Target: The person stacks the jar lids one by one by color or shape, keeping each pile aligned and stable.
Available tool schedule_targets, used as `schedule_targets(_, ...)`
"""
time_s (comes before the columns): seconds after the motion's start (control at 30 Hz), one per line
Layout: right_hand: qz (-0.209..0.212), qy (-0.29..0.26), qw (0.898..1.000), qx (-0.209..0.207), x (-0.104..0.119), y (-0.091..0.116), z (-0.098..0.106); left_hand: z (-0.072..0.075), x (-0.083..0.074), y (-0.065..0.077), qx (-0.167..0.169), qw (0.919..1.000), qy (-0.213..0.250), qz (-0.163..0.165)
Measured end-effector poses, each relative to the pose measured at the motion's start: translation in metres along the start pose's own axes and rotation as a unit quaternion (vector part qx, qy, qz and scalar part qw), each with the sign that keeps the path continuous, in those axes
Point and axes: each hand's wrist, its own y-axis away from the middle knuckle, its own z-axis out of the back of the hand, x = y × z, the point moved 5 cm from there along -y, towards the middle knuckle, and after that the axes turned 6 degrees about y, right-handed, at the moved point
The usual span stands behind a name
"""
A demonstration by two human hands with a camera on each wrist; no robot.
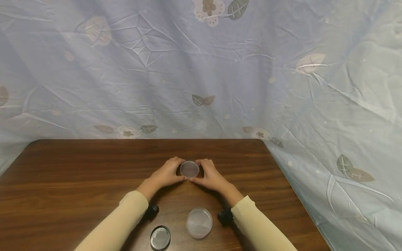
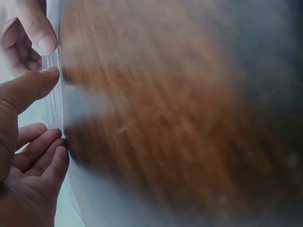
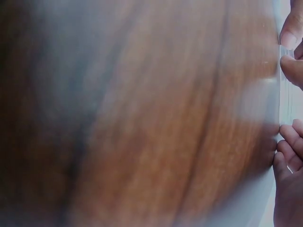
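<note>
Both hands hold one clear, round, shallow petri dish (image 1: 190, 169) at the middle of the table, from opposite sides. My left hand (image 1: 168, 173) grips its left edge, thumb at the near side and fingers at the far side. In the same way my right hand (image 1: 210, 176) grips the right edge. Seen edge-on in the left wrist view, the petri dish (image 2: 56, 101) shows layered clear walls, low against the wood, between thumb and fingers. At the right border of the right wrist view, only a strip of the petri dish (image 3: 286, 104) shows.
Nearer me on the brown wooden table (image 1: 78, 181) lie a larger clear round dish (image 1: 199, 223) and, to its left, a smaller round dish with a dark rim (image 1: 160, 238). Both lie between the forearms. A patterned cloth (image 1: 176, 76) hangs behind the table and along its right side.
</note>
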Motion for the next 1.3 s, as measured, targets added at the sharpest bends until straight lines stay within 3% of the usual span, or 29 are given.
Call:
schedule_targets(0.5,-0.002,-0.006,1.0,0.007,0.001,0.0,-0.001,0.0,-0.004,-0.001,0.016,0.9994,-0.011,0.03)
schedule_targets(1.07,0.009,-0.021,1.0,-0.005,0.003,0.013,0.008,0.003,-0.017,0.006,0.019,0.9994,0.009,0.028)
schedule_targets(1.3,0.022,-0.028,0.999,-0.021,0.012,0.024,0.014,0.009,-0.03,0.012,0.015,0.9998,0.002,0.016)
